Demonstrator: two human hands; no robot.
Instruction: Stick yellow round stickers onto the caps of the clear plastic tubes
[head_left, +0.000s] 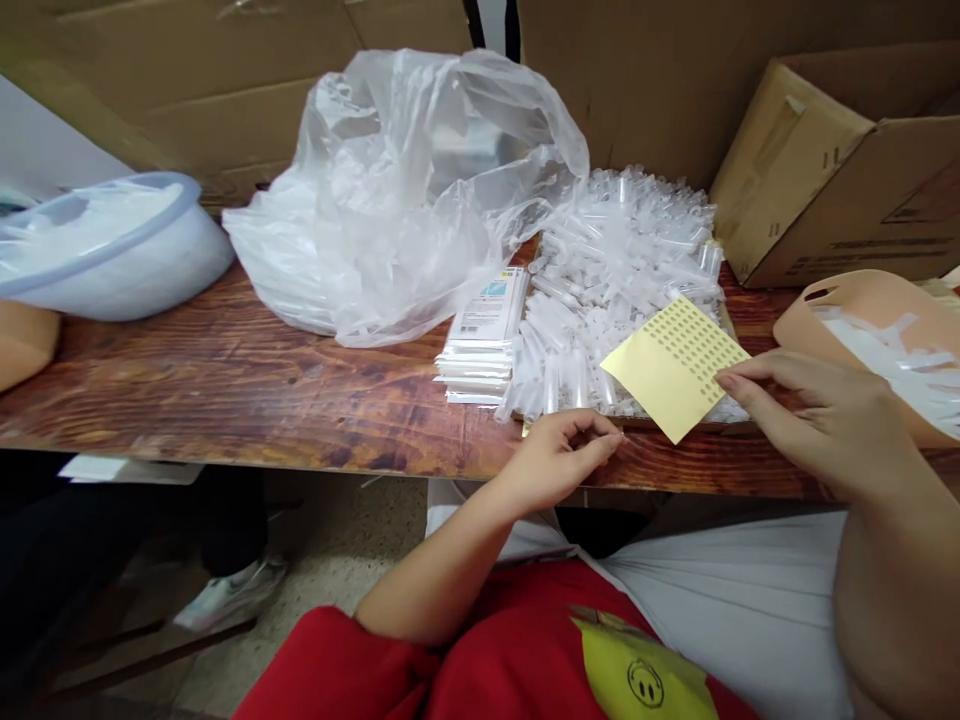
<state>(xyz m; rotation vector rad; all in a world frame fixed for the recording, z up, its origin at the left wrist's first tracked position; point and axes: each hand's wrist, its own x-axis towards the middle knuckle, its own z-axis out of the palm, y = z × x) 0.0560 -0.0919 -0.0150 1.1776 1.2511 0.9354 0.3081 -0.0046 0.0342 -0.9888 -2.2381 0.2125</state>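
My right hand (pixel 832 425) pinches the right corner of a yellow sticker sheet (pixel 675 370), which carries rows of small dark oval marks on its right part. The sheet is tilted above a tray heaped with clear plastic tubes (pixel 607 270). At the table's front edge, my left hand (pixel 562 455) is closed, thumb and fingertips together; whatever is between them is too small to make out. Left of the tubes stands a stack of white printed packets (pixel 484 330).
A big clear plastic bag (pixel 405 200) sits behind the packets on the wooden table (pixel 247 390). A bluish basin (pixel 127 260) is at left. An open cardboard box (pixel 840 170) and an orange container (pixel 795 315) of clear pieces stand at right. Another person's shoe (pixel 232 595) shows below left.
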